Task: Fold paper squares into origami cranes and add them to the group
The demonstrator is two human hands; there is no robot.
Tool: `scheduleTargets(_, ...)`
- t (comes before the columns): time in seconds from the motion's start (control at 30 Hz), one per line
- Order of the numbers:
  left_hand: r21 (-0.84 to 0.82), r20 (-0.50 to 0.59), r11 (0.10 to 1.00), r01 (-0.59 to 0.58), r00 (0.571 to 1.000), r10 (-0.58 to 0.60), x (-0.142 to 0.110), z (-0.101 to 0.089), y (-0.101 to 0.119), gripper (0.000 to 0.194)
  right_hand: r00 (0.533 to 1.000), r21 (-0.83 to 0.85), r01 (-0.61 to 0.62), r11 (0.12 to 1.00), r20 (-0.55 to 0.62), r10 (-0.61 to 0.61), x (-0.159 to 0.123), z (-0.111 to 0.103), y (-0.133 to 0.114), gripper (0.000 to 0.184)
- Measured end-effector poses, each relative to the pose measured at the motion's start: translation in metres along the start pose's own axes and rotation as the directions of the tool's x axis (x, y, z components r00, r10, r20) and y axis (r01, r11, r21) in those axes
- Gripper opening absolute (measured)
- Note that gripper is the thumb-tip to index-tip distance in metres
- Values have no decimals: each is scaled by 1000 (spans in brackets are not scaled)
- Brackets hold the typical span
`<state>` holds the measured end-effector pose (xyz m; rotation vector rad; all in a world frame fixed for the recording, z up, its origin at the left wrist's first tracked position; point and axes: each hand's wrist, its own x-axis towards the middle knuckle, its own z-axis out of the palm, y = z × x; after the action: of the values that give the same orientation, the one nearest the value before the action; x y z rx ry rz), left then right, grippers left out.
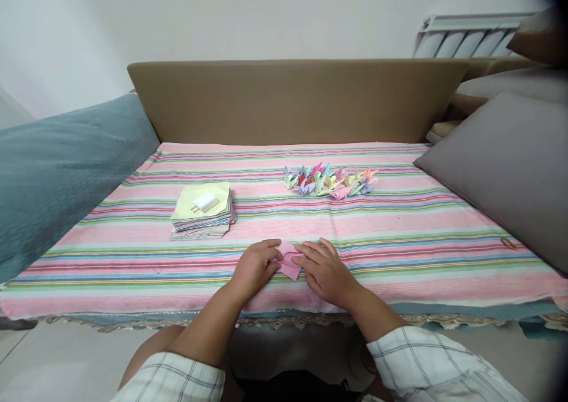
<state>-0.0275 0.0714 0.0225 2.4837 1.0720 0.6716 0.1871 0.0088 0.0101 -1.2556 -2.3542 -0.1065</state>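
A small piece of pink origami paper [290,268], partly folded, lies on the striped cloth in front of me. My left hand [257,269] has its fingers and thumb closed on the paper's left side. From the other side, my right hand [326,272] has its fingertips on the paper's upper right part, with its fingers curled around that edge. Fingers cover both sides of the paper, so some of its folds are hidden.
A stack of coloured paper sheets [202,224] with a white charger plug [205,201] on top is at left. Several folded paper cranes [331,183] sit in a cluster beyond my hands. A grey cushion [501,165] and a blue-green cushion [75,171] flank the striped cloth [133,248].
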Motion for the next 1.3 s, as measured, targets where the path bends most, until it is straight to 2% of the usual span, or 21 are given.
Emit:
scheduleTargets(0.17,70,43,994,-89,995,86,0,2,-3,33,1000,1,5,1000,4,-5,0,-2,0,33)
scheduleTargets(0.37,72,101,997,-10,995,2,2,-4,1,10,1000,15,16,1000,1,-16,-1,-1,0,31)
scheduleTargets(0.47,70,129,997,13,991,-22,3,-7,4,10,1000,20,14,1000,4,-14,-1,-1,0,30)
scheduleTargets(0.73,79,164,996,-33,986,20,5,-7,2,11,1000,2,19,1000,13,-19,0,-2,-2,31)
scheduleTargets(1.1,116,173,992,39,983,-59,8,-17,4,3,1000,8,18,1000,17,-18,1,-3,-1,29)
scheduleTargets(1.2,111,179,993,36,982,-56,7,-17,4,8,1000,17,19,1000,15,-19,1,-2,-1,27)
scheduleTargets(1.3,112,145,993,35,988,-51,6,-14,4,21,1000,24,21,999,8,-22,1,-1,-1,28)
